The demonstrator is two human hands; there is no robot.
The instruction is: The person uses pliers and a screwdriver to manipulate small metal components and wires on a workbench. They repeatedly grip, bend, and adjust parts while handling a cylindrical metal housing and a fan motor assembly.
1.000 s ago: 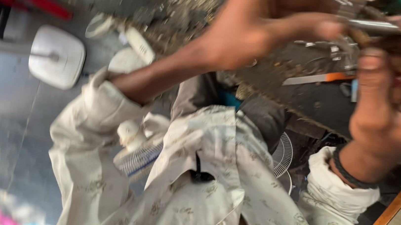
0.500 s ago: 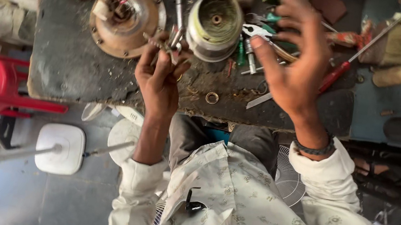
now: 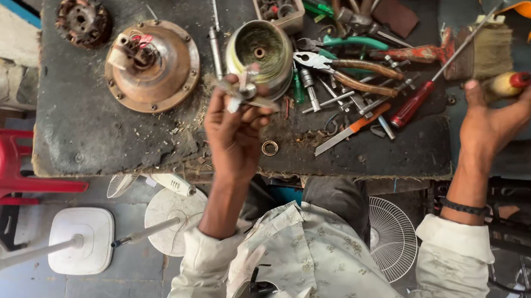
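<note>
The left hand (image 3: 234,132) pinches a small metal part (image 3: 243,91) just before the round motor housing (image 3: 261,53); the right hand (image 3: 495,120), well apart, grips a paintbrush handle (image 3: 508,81).

Front edge of the workbench (image 3: 82,143): open strip; your hand passes here, but for a small brass ring (image 3: 270,147).
Left half: the copper-coloured motor housing (image 3: 152,65) blocks you.
Centre: the round metal cup (image 3: 261,56), just beyond your left hand (image 3: 235,133), bars the way.
Right half: pliers (image 3: 346,69), red-handled screwdriver (image 3: 415,102) and loose tools lie crowded.
Right edge: your right hand (image 3: 488,123) sits beside the paintbrush (image 3: 486,50).
</note>
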